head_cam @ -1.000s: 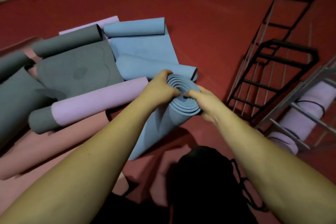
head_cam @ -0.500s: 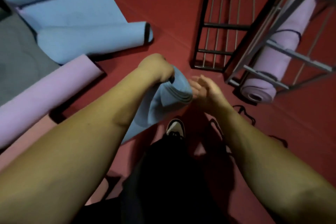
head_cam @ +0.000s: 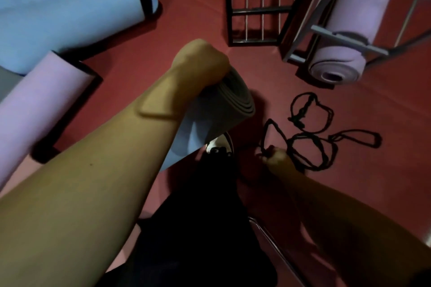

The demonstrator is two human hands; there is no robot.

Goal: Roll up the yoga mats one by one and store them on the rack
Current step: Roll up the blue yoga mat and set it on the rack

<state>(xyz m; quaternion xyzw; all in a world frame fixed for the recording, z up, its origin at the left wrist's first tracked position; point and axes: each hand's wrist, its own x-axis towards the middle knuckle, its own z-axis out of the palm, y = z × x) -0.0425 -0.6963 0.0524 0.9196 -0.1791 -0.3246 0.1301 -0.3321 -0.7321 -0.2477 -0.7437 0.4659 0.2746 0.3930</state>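
Blue rolled mat [head_cam: 217,112] in left grip [head_cam: 203,60], right grip [head_cam: 275,156] pinching black strap [head_cam: 272,133]

No text, label or number can be read anywhere (dim, blurred view).

The rolled mat [head_cam: 224,109] sits at the centre, gripped at its top end by the left hand [head_cam: 200,60]. Right of it and lower, the right hand [head_cam: 274,156] pinches one loop of the straps [head_cam: 310,137] strewn over the floor [head_cam: 186,7]. Behind the straps stands the rack [head_cam: 349,37], one mat [head_cam: 349,30] lying in it. Far left lie two more part-rolled mats (one [head_cam: 58,11] behind the other [head_cam: 39,100]).
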